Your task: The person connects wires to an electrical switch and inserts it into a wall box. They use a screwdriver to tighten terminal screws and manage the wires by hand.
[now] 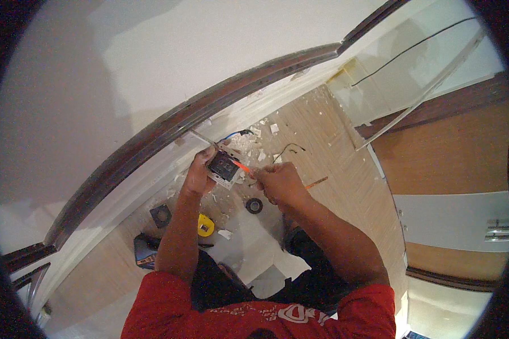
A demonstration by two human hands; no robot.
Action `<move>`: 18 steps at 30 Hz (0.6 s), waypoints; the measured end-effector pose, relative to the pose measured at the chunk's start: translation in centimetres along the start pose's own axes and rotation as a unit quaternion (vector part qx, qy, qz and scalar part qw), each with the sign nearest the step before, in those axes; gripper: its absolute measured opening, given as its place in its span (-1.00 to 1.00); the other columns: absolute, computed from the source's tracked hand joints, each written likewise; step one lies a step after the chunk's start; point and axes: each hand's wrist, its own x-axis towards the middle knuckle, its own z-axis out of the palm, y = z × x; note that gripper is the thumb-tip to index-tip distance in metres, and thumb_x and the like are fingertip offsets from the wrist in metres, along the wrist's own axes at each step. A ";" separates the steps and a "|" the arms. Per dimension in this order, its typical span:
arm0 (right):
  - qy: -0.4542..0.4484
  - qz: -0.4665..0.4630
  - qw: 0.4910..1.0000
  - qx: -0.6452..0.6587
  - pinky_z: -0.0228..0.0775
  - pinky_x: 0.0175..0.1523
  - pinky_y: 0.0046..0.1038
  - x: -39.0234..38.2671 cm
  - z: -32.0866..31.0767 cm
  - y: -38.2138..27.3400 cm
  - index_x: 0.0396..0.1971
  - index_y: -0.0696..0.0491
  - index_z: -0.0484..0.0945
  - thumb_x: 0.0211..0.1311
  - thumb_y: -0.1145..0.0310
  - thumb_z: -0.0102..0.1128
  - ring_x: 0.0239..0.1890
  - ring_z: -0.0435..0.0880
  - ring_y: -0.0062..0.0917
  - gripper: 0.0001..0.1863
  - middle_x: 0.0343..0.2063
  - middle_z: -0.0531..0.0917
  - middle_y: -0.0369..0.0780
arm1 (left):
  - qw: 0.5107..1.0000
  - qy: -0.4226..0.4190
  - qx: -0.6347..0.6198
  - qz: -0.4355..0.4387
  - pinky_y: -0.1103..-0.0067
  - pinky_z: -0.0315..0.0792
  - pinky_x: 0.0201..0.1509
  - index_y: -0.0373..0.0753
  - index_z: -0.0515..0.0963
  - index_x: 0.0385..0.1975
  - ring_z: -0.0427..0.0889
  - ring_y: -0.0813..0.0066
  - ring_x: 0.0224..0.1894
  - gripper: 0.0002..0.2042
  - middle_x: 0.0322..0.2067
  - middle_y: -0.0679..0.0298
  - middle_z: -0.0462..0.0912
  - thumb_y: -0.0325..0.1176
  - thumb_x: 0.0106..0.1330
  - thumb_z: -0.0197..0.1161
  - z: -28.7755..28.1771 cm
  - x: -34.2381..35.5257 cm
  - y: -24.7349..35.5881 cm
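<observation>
The left hand (199, 174) grips a black socket with a pale metal frame (223, 165) by its edge, up in front of the person and near the wall. The right hand (278, 182) is closed around a thin orange tool (243, 166), its end at the face of the socket. Below, a black ring (254, 199) and a round yellow object (201, 231) lie on the floor (336, 150) near white scraps (274, 129).

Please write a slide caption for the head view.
Left hand holds a dark square fitting; right hand points an orange tool at it above a debris-strewn floor.
</observation>
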 end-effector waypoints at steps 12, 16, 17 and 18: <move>0.048 -0.226 0.938 -0.259 0.49 -0.35 -0.24 -2.6 -0.7 -2.3 -0.35 0.19 0.67 0.15 0.26 0.20 -0.56 0.64 -0.21 -0.73 -0.57 0.66 -0.03 | 0.996 -0.059 -0.073 0.003 0.37 0.53 0.08 -0.40 0.36 0.17 0.65 0.20 -0.05 -0.36 -0.05 -0.03 0.62 0.04 0.29 0.14 -0.5 0.4 -0.2; 0.125 -0.317 0.877 -0.340 0.53 -0.27 -0.19 -3.6 -0.1 -1.9 -0.30 0.11 0.65 0.13 0.30 0.20 -0.38 0.65 -0.07 -0.78 -0.39 0.66 -0.01 | 0.996 -0.066 -0.063 0.000 0.32 0.48 0.14 -0.41 0.35 0.19 0.63 0.17 0.00 -0.25 -0.02 -0.04 0.60 0.15 0.21 0.16 -0.5 0.4 -0.1; 0.114 -0.309 0.879 -0.345 0.53 -0.26 -0.19 -3.9 -0.1 -2.0 -0.30 0.12 0.64 0.13 0.31 0.20 -0.36 0.66 -0.09 -0.78 -0.35 0.65 -0.02 | 0.996 -0.062 -0.069 -0.002 0.31 0.47 0.15 -0.42 0.35 0.19 0.62 0.17 0.01 -0.24 -0.01 -0.04 0.60 0.17 0.20 0.16 -0.2 0.3 -0.1; 0.103 -0.302 0.880 -0.351 0.54 -0.25 -0.19 -4.1 0.0 -2.1 -0.30 0.12 0.64 0.13 0.32 0.20 -0.34 0.66 -0.10 -0.79 -0.32 0.64 -0.03 | 0.996 -0.058 -0.074 -0.004 0.30 0.47 0.16 -0.42 0.35 0.19 0.62 0.16 0.02 -0.22 0.00 -0.04 0.60 0.18 0.18 0.16 0.0 0.3 -0.1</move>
